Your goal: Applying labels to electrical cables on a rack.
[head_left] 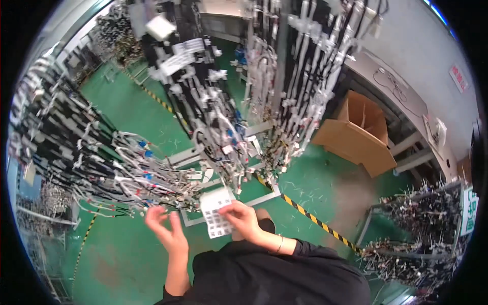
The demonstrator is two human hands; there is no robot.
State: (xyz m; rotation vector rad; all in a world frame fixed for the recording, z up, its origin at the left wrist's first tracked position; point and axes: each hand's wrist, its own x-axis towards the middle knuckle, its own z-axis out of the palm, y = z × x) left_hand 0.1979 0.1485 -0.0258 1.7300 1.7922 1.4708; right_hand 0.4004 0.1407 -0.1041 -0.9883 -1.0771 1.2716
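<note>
In front of my body, my right hand [243,220] is closed on a roll of white labels [215,200] with rows of small black printed marks. A length of the label strip hangs down below the fingers. To the left, my left hand [166,230] is raised with fingers apart and nothing visible in it. It is nearest to the lower ends of hanging wire harnesses [137,173] in white, black and grey, with small blue and white connectors. More harness bundles [213,112] hang straight ahead, beyond the labels.
A metal stand frame [277,190] sits low under the bundles. Yellow-black tape [320,223] crosses the green floor [300,249]. An opened cardboard box [356,134] stands at the right, beside a long table [401,91]. Racks of wire bundles [417,259] fill the lower right.
</note>
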